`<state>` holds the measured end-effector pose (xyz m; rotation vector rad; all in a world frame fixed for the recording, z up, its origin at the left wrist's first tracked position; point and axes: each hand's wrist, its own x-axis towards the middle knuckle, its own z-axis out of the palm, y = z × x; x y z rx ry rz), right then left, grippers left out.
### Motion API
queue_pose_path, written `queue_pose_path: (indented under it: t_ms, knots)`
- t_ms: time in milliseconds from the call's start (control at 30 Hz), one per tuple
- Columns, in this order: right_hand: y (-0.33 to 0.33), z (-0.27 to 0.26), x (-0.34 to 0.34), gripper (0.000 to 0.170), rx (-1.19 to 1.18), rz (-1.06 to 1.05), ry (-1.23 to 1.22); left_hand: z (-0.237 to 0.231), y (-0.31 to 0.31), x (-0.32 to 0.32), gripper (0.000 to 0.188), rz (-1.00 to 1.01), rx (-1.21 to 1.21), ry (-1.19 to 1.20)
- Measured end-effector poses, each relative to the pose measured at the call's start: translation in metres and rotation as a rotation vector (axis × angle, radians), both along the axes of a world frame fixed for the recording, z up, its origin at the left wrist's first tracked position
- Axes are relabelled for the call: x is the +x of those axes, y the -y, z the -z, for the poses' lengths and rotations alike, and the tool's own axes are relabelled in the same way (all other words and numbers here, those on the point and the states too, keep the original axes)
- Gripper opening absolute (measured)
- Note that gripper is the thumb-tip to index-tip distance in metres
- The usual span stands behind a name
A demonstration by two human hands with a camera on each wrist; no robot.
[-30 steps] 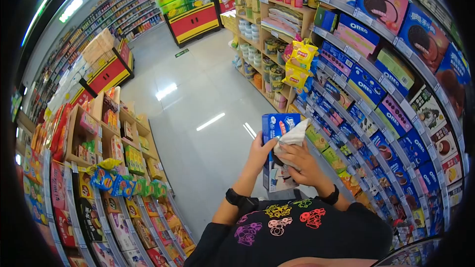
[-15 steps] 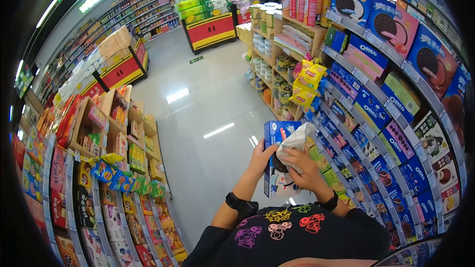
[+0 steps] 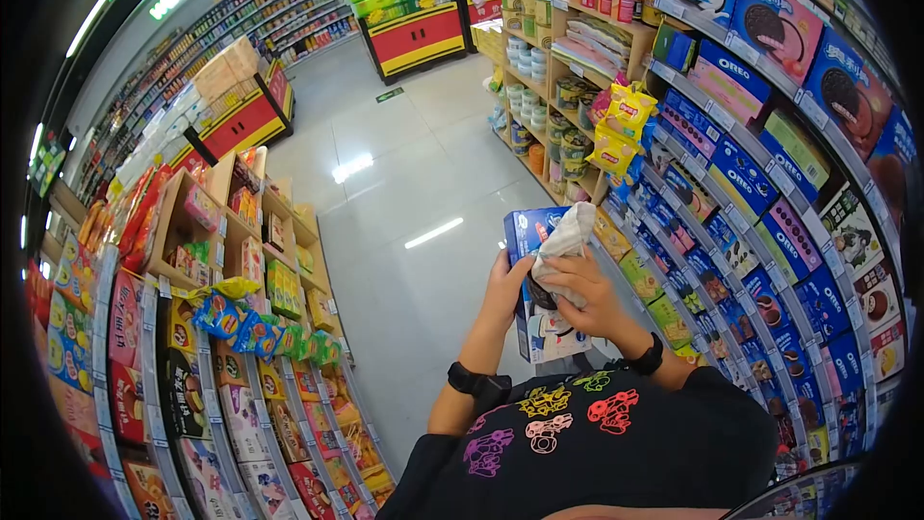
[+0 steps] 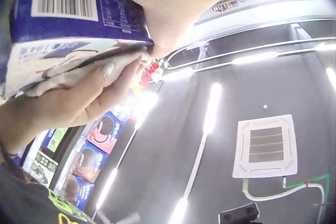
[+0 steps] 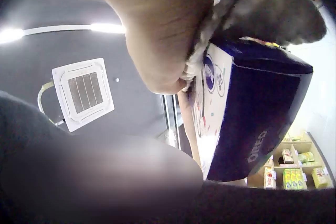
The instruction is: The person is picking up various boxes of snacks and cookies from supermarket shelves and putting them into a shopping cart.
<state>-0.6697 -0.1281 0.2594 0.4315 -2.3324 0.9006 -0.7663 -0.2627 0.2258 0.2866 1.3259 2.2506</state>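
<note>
In the head view a blue Oreo box (image 3: 521, 228) stands tilted in front of the person's chest. The left hand (image 3: 502, 291) grips its left side, thumb on the front face. A whitish cloth (image 3: 570, 234) lies bunched over the front and upper right corner. The right hand (image 3: 589, 295) holds this cloth against the box, fingers spread across it. Seen from the left wrist, the box (image 4: 123, 16) shows a barcode on one side, and the cloth (image 4: 63, 79) lies under the right fingers. In the right wrist view the cloth (image 5: 275, 11) hangs past the box's edge.
Shelves of Oreo boxes (image 3: 741, 173) rise close on the right, with yellow snack bags (image 3: 621, 130) hanging at their end. Snack shelves (image 3: 236, 366) line the left. Grey tiled floor (image 3: 414, 164) runs between them toward red and yellow display stands (image 3: 419, 43).
The cloth and right hand have shifted toward the top of the box, and the box leans more. The left hand keeps its grip. The head view has shifted slightly.
</note>
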Motion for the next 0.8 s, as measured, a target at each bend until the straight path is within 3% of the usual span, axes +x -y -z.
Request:
queue_pose_path:
  t_ms: [200,300,400,600,800]
  knots:
    - [0.015,-0.003,-0.004,0.042,0.076,0.016,-0.093,-0.010,0.013,-0.004,0.035,0.020,0.026,-0.025]
    - [0.020,0.005,-0.001,0.045,0.006,0.074,-0.098,-0.003,0.015,-0.009,0.037,0.049,-0.015,-0.047]
    - [0.023,-0.002,0.002,0.057,0.060,0.286,-0.155,0.000,0.015,-0.005,0.038,0.052,-0.006,-0.049]
    - [0.018,-0.004,-0.005,0.069,-0.083,0.281,-0.020,-0.003,0.027,0.003,0.046,0.164,-0.211,-0.309]
    - [0.015,0.005,-0.013,0.062,-0.097,0.312,0.033,0.012,0.018,-0.007,0.044,0.130,-0.212,-0.367]
